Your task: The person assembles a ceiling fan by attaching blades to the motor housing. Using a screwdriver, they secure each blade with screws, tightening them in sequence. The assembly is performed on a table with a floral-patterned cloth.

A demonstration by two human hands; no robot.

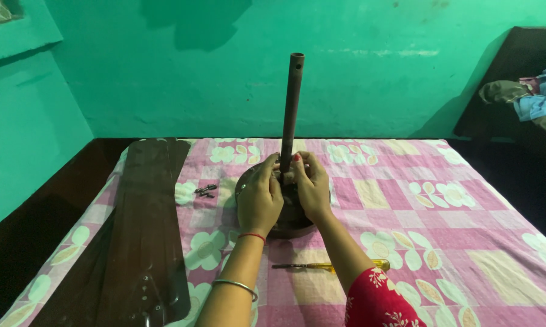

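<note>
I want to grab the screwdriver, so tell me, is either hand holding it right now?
No. The screwdriver lies loose on the bedsheet, while the left hand and right hand are both at the base of the rod.

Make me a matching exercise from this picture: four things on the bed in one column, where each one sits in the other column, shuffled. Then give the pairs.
Things:
1. fan blades
2. screwdriver
3. small dark screws
4. rod

Places:
A. upright between the left hand and right hand
B. flat along the bed's left edge
C. on the sheet near the right forearm
D. between the blades and the round fan body

Pairs: 1-B, 2-C, 3-D, 4-A
</note>
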